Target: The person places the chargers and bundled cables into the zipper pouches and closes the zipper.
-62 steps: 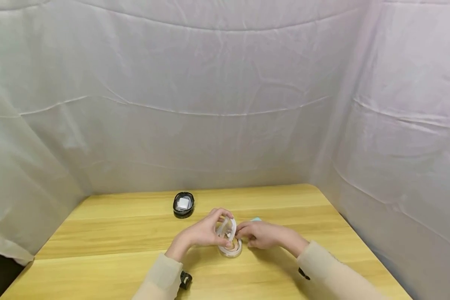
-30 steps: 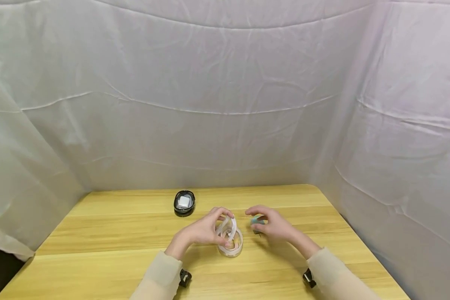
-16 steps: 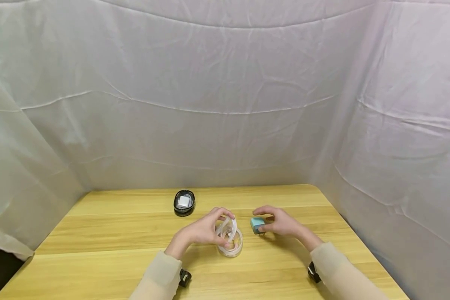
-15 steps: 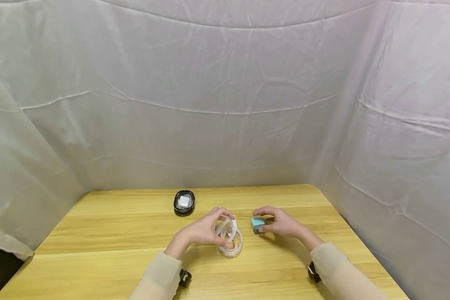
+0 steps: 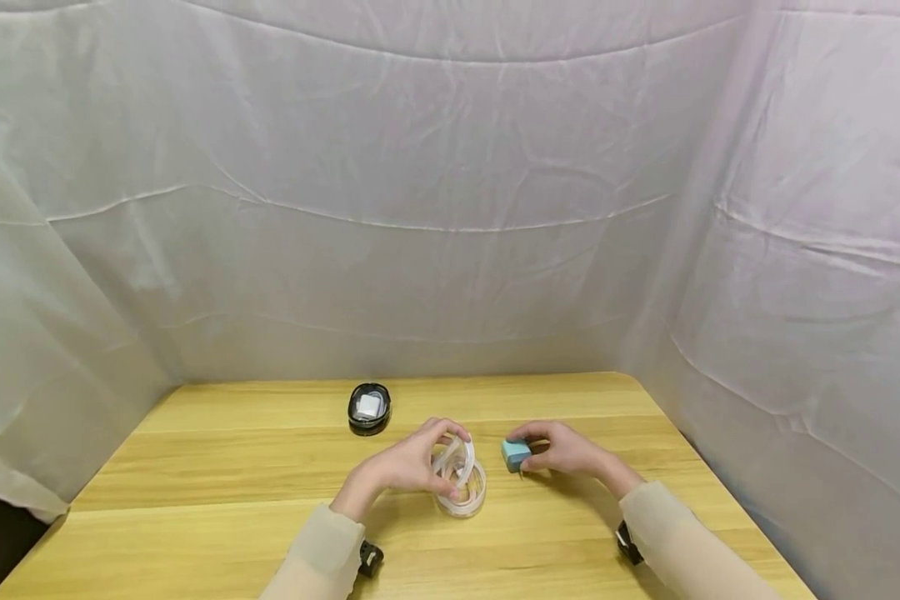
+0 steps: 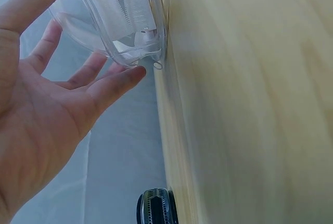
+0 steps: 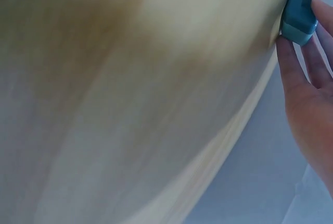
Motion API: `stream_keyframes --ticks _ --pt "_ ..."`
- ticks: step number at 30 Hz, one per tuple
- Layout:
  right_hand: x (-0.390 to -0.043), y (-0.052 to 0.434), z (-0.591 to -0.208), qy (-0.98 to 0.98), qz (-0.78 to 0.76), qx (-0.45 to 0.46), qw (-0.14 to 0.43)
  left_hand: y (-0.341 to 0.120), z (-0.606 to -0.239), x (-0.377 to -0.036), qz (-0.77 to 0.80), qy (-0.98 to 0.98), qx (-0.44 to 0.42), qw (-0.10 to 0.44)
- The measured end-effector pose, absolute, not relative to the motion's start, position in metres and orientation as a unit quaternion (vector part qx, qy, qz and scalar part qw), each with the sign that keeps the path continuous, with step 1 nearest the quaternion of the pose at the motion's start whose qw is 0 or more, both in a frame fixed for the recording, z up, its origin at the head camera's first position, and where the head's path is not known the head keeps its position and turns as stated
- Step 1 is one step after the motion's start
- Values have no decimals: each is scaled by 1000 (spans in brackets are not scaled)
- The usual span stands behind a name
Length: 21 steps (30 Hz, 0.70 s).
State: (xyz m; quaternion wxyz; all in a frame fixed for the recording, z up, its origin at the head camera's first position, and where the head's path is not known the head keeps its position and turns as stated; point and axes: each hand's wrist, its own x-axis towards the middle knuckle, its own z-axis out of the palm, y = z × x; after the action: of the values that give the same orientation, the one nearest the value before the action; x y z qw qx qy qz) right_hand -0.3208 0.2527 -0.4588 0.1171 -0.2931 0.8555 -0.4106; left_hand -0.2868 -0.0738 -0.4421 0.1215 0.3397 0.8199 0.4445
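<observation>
My left hand (image 5: 405,465) holds the raised lid (image 5: 468,460) of a small clear plastic case (image 5: 463,507), thumb low and fingers over the top. The case sits on the table with a pale coiled cable inside it. Up close in the left wrist view, the clear case (image 6: 93,18) shows a white ribbed strip within. A little to the right, my right hand (image 5: 564,452) grips a teal charger plug (image 5: 515,455) between thumb and fingers. In the right wrist view the charger plug (image 7: 298,13) lies against the tabletop, fingertips at its sides.
An oval black-rimmed case (image 5: 369,410) with a white block inside stands farther back on the left. The wooden table (image 5: 232,467) ends at a pale cloth curtain (image 5: 420,275) behind and at both sides. A dark wrist camera (image 5: 371,558) hangs under the left sleeve.
My right hand has moved from beside the clear case to the right and closed on the teal charger plug, which has turned slightly. My left hand has kept holding the lid.
</observation>
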Motion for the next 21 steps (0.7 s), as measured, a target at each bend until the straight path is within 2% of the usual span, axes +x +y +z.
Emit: stream_keyframes --ticks 10,21 --pt "-319 252 -459 858 -404 -298 109 -74 -444 -287 439 823 342 119" --pt "-314 250 -457 875 -375 -299 67 -73 -442 -285 443 820 345 116"
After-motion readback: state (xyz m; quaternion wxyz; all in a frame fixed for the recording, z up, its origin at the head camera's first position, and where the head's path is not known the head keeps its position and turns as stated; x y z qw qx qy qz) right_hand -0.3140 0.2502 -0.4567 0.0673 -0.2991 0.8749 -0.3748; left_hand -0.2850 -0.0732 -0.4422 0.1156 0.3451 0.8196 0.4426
